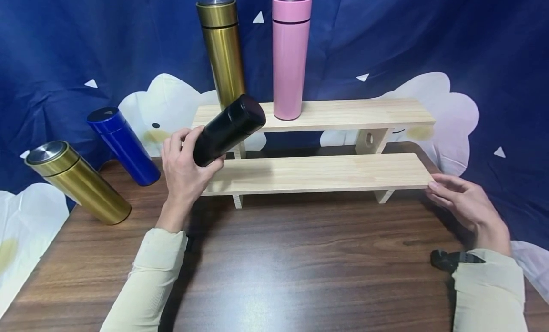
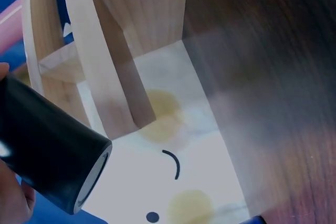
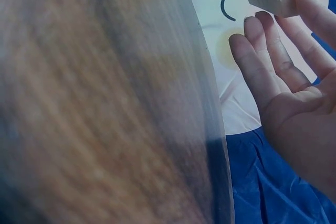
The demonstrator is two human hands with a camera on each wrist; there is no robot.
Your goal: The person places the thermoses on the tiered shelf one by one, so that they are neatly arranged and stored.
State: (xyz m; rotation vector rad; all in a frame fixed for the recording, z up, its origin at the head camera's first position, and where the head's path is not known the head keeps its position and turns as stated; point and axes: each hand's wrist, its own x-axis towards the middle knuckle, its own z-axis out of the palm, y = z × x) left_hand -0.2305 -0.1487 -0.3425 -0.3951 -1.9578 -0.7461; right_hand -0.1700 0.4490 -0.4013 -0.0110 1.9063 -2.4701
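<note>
In the head view my left hand (image 1: 183,165) grips a black thermos bottle (image 1: 227,132), fingers and thumb wrapped round its lower part. The bottle leans with its lid end up to the right, over the left end of a two-tier wooden shelf (image 1: 317,172). Its pale base shows in the left wrist view, where the black thermos (image 2: 50,145) is held at the left edge. My right hand (image 1: 469,203) pinches the right front corner of the lower tier between thumb and index finger. The other fingers of this hand (image 3: 299,93) extend past the shelf corner (image 3: 286,6).
On the upper tier (image 1: 356,114) stand a gold thermos (image 1: 224,60) and a pink thermos (image 1: 291,60). A blue thermos (image 1: 124,146) and another gold thermos (image 1: 79,182) stand on the brown table (image 1: 300,256) at left. A blue patterned cloth (image 1: 386,32) hangs behind.
</note>
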